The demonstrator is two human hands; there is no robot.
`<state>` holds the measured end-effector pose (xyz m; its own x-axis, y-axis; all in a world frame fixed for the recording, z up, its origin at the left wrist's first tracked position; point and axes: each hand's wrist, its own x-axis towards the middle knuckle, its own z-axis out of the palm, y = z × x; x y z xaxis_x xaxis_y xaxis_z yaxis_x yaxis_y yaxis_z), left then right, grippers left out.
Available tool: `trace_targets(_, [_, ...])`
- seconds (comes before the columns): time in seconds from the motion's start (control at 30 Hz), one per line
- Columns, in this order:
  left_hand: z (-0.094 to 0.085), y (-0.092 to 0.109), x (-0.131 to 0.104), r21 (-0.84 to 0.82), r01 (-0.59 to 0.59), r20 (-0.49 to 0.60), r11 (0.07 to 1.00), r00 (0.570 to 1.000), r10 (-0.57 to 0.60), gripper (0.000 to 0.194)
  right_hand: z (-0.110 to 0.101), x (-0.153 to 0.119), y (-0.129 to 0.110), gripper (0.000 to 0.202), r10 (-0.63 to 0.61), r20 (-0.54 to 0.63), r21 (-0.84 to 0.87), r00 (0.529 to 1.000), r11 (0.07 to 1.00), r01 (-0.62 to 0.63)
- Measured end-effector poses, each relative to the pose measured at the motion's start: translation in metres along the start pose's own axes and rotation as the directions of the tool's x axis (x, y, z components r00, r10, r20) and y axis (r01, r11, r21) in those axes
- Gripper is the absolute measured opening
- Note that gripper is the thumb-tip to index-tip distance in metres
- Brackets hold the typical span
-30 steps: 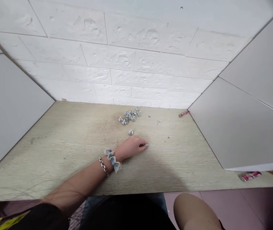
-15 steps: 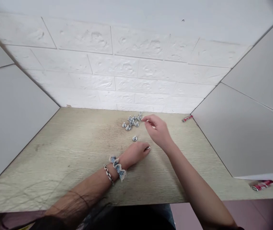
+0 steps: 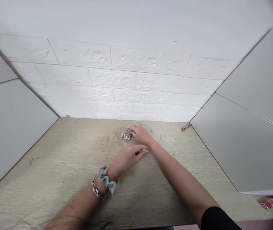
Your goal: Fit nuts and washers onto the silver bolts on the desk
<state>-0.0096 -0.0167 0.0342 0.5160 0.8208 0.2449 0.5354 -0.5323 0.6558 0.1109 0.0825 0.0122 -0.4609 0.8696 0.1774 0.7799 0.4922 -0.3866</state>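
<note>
My left hand [image 3: 126, 158], with a blue-and-white scrunchie [image 3: 106, 180] and a chain bracelet [image 3: 96, 189] at the wrist, hovers low over the table. Its thumb and fingers pinch a small shiny metal piece [image 3: 144, 149], mostly hidden. Just beyond it, my right hand [image 3: 141, 134] reaches into a cluster of silver bolts with washers [image 3: 126, 138]. The fingertips are closed around a bolt there, and the hand covers part of the cluster. One bolt [image 3: 139, 122] lies behind the right hand, near the wall.
Right of my right hand lie a tiny nut-like piece [image 3: 151, 130], a loose screw [image 3: 162, 138] and a small reddish bit [image 3: 173, 154]. Red batteries rest by the right panel, one far [image 3: 186, 127], one near [image 3: 272, 202]. A white brick-patterned wall [image 3: 124, 80] closes the back.
My right hand has moved left and onto the bolts, uncovering small pieces to its right. My left hand keeps its pinch. The camera view has tilted upward.
</note>
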Motion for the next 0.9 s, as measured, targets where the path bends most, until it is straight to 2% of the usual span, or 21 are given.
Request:
trace_targets(0.07, [-0.024,-0.005,0.008,0.035,0.072,-0.177,0.997,0.982,-0.065,0.030,0.001,-0.007,0.003,0.020,-0.007,0.019,0.002,1.000,1.000,0.007])
trace_targets(0.13, [-0.046,-0.018,0.019,0.102,0.164,-0.313,0.981,0.942,-0.124,0.030,0.000,-0.015,0.004,0.021,-0.028,0.025,0.030,0.999,0.999,0.028])
trace_targets(0.2, [-0.060,-0.038,0.031,0.151,0.188,-0.351,0.970,0.928,-0.125,0.029,-0.006,-0.020,0.005,0.022,-0.049,0.012,0.085,0.999,0.995,0.047])
trace_targets(0.23, [-0.064,-0.050,0.037,0.151,0.182,-0.337,0.972,0.933,-0.122,0.028,-0.010,-0.021,0.007,0.027,-0.040,-0.008,0.125,0.999,0.991,0.041])
trace_targets(0.33, [-0.064,-0.085,0.052,0.091,0.258,-0.193,0.962,0.952,-0.237,0.028,-0.026,-0.016,0.017,0.037,0.163,-0.113,0.217,0.980,0.967,-0.135])
trace_targets(0.4, [-0.059,-0.104,0.058,0.100,0.282,-0.084,0.954,0.958,-0.274,0.025,-0.036,-0.009,0.026,0.031,0.215,-0.185,0.177,0.959,0.967,-0.183])
trace_targets(0.47, [-0.053,-0.115,0.061,0.115,0.283,-0.044,0.952,0.959,-0.280,0.025,-0.043,-0.002,0.034,0.027,0.212,-0.163,0.084,0.964,0.976,-0.200])
trace_targets(0.63, [-0.047,-0.121,0.065,0.106,0.235,0.016,0.966,0.971,-0.237,0.024,-0.039,0.008,0.032,0.021,0.193,-0.010,-0.112,0.981,0.975,-0.193])
trace_targets(0.8, [-0.049,-0.113,0.070,0.101,0.238,0.086,0.966,0.965,-0.247,0.025,-0.023,0.013,0.016,0.017,0.244,-0.047,-0.280,0.969,0.927,-0.248])
trace_targets(0.9, [-0.049,-0.110,0.071,0.072,0.238,0.124,0.969,0.961,-0.245,0.025,-0.016,0.013,0.015,0.015,0.269,-0.073,-0.295,0.960,0.914,-0.278])
